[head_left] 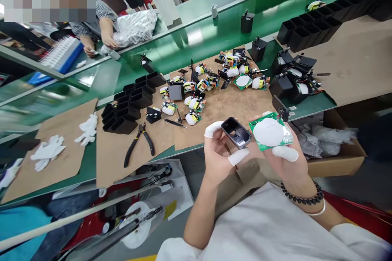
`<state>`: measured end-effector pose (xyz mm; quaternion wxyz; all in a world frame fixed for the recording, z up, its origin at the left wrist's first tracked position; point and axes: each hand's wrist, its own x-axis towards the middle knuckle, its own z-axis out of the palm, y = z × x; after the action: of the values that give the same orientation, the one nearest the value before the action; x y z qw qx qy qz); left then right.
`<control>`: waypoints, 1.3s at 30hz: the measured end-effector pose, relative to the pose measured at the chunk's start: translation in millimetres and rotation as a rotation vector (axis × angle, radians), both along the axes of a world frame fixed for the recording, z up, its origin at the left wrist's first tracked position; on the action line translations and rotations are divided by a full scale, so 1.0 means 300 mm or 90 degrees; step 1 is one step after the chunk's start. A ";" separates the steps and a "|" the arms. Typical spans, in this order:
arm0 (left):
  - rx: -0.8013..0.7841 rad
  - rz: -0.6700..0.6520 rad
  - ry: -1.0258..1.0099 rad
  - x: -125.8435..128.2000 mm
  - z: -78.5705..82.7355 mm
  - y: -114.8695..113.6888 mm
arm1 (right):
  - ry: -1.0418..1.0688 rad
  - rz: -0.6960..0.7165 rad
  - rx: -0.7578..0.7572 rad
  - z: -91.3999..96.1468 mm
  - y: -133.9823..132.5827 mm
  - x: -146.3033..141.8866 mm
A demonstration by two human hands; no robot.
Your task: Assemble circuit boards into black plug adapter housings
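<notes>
My left hand [216,153], with white finger cots on its thumb and a finger, grips a small dark plastic housing [235,132] whose open end faces up toward me. My right hand [289,157], also in finger cots, holds a green circuit board [269,132] covered by a round white patch. A black plug plate [281,108] stands at that board's far right corner. Board and housing are close together but apart. Beyond them, several circuit boards with yellow and white parts [194,117] lie loose on brown cardboard [232,104]. A thin black tool [177,123] rests near them.
Black-and-yellow cutters [139,144] lie left, beside rows of black housings [131,102]. More housings [309,28] stand at right, near filled ones [294,77]. White gloves [49,151] lie far left. A carton with plastic bags [333,165] sits below the bench. Another person's hands [108,36] work across the bench.
</notes>
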<state>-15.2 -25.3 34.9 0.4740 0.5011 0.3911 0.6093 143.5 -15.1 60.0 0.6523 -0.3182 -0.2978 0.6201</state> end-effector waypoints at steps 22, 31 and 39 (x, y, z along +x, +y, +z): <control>0.116 -0.133 -0.016 -0.032 0.071 -0.010 | -0.265 0.119 0.317 0.104 -0.003 0.054; 0.104 -0.136 0.015 -0.037 0.076 -0.008 | -0.342 0.103 0.327 0.117 -0.016 0.066; 0.092 -0.110 0.038 -0.042 0.075 -0.017 | -0.271 0.119 0.303 0.110 -0.027 0.056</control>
<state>-27.9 -30.3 57.5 0.4759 0.5836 0.3154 0.5774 160.2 -23.1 93.1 0.5722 -0.2504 -0.5916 0.5098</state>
